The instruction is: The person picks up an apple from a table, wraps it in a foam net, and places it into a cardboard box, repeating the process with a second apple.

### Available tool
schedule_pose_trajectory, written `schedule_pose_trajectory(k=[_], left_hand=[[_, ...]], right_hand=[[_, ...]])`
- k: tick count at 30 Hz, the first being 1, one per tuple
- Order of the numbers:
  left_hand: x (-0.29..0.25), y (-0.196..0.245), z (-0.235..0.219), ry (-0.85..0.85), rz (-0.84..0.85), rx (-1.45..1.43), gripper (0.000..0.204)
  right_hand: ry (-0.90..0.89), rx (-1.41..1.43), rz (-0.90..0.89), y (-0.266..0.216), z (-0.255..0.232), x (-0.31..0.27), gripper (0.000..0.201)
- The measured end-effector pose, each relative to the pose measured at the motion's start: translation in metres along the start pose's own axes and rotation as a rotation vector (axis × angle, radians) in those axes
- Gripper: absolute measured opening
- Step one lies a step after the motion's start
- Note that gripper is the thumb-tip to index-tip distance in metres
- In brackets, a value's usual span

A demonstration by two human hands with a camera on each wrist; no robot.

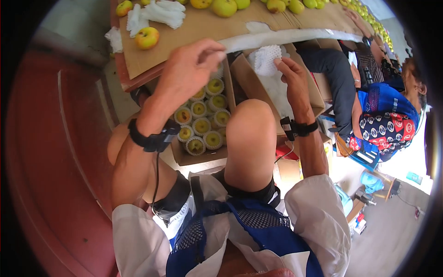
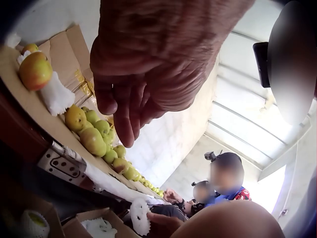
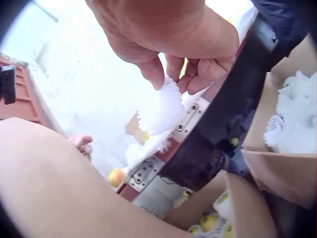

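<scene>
The right hand pinches a white foam net above a carton of more nets; in the right wrist view the net hangs from the fingertips of the hand. The left hand hovers over the near edge of the cardboard-covered table, its fingers loosely bent and no object visible in them. In the left wrist view the left hand hangs with fingers pointing down, apart from the apples behind it.
Below, between the knees, an open carton holds several apples in foam nets. The net carton stands beside it. An apple and white nets lie on the table. Another person sits at the right.
</scene>
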State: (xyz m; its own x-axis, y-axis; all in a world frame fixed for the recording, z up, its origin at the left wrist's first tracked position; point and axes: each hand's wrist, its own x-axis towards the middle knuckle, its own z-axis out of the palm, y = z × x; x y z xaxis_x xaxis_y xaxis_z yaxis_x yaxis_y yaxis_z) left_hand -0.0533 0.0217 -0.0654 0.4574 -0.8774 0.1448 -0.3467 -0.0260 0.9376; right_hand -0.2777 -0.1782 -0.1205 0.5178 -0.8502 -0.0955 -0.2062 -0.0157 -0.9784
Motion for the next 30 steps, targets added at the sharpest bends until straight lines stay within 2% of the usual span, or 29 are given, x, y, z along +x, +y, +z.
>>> schedule_pose_trajectory(k=[4, 8, 11, 14, 17, 20, 28, 30], left_hand=[[-0.003, 0.004, 0.007, -0.051, -0.068, 0.015, 0.029], [-0.010, -0.007, 0.006, 0.003, 0.027, -0.024, 0.029], [-0.022, 0.003, 0.002, 0.031, 0.047, -0.023, 0.028], [-0.028, 0.006, -0.002, 0.108, 0.065, 0.060, 0.026], [-0.029, 0.004, -0.003, 0.153, 0.104, 0.072, 0.025], [-0.027, 0.004, -0.002, 0.175, 0.120, 0.066, 0.024], [-0.009, 0.002, 0.001, 0.195, 0.109, 0.081, 0.021], [-0.005, 0.001, 0.002, 0.265, 0.186, 0.201, 0.020]], right_hand=[[-0.100, 0.030, -0.084, -0.049, 0.027, -0.018, 0.029], [-0.222, 0.051, -0.184, -0.082, 0.051, -0.041, 0.024], [-0.236, 0.027, -0.175, -0.087, 0.057, -0.046, 0.022], [-0.344, 0.121, -0.148, -0.082, 0.059, -0.041, 0.022], [-0.397, 0.267, -0.029, -0.084, 0.065, -0.044, 0.022], [-0.579, 0.305, -0.030, -0.085, 0.064, -0.034, 0.021], [-0.555, 0.424, 0.042, -0.086, 0.073, -0.015, 0.028], [-0.558, 0.421, 0.056, -0.085, 0.073, -0.009, 0.028]])
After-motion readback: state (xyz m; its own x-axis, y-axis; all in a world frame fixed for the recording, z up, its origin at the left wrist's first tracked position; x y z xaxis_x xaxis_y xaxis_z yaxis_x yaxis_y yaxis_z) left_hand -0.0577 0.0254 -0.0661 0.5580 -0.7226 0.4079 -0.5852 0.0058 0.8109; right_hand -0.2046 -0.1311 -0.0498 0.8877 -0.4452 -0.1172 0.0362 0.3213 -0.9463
